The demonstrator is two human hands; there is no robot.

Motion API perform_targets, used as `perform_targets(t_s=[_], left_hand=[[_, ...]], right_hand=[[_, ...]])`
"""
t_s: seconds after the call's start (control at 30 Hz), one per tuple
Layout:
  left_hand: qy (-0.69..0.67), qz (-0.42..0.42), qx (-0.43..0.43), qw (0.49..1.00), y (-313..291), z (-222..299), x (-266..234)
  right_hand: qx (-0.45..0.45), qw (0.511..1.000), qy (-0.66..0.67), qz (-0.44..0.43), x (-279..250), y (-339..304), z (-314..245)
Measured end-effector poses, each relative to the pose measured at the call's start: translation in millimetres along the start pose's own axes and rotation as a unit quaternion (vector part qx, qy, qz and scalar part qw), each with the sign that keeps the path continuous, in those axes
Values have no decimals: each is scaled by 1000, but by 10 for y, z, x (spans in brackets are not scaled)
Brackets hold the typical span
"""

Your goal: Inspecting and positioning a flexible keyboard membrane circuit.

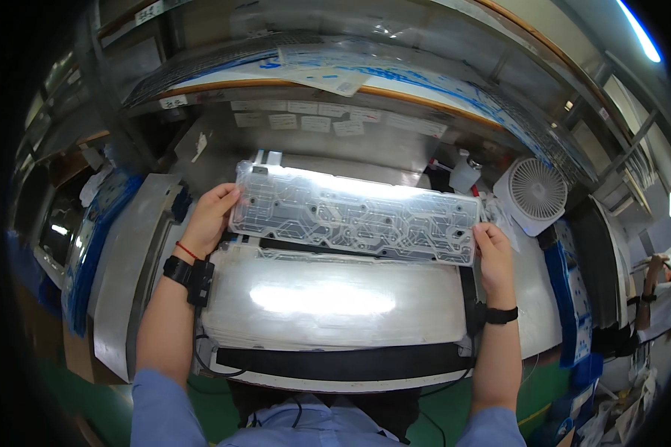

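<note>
A long, clear plastic sheet with printed circuit-like traces (350, 216) is held up between both hands, tilted slightly down to the right. My left hand (215, 214) pinches its left end, and my right hand (493, 252) pinches its right end near the lower corner. Right below lies a wide, shiny, silvery stack of similar sheets (335, 302), with bright glare across its middle. Dark strips show along the front of the stack and at its right side. Wristbands with small black devices are on both wrists.
A white fan (531, 195) stands at the back right, beside a small bottle (465, 173). Overhead, a shelf (313, 83) carries sheets with blue pieces. Metal plates (138, 279) lean at left; blue trays (570, 294) stand at right. Another person (665, 290) works at the far right.
</note>
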State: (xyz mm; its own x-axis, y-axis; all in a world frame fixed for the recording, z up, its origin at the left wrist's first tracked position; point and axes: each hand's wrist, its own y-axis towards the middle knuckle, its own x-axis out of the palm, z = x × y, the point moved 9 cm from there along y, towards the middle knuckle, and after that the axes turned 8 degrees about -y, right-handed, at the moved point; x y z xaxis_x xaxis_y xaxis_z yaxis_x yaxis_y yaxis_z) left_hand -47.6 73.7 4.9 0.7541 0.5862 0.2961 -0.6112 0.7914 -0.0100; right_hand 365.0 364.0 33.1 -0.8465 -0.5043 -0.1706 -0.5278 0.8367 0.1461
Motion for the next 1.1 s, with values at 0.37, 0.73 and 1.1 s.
perform_targets(t_s=[0.37, 0.73, 1.1], left_hand=[[30, 21, 8, 999, 23, -21, -153], [-18, 19, 19, 999, -23, 51, -10], [99, 2, -16, 995, -5, 17, 8]], right_hand=[[-17, 1000, 3, 18, -33, 16, -31], [-56, 998, 18, 28, -110, 25, -46], [-34, 999, -10, 36, -54, 8, -94]])
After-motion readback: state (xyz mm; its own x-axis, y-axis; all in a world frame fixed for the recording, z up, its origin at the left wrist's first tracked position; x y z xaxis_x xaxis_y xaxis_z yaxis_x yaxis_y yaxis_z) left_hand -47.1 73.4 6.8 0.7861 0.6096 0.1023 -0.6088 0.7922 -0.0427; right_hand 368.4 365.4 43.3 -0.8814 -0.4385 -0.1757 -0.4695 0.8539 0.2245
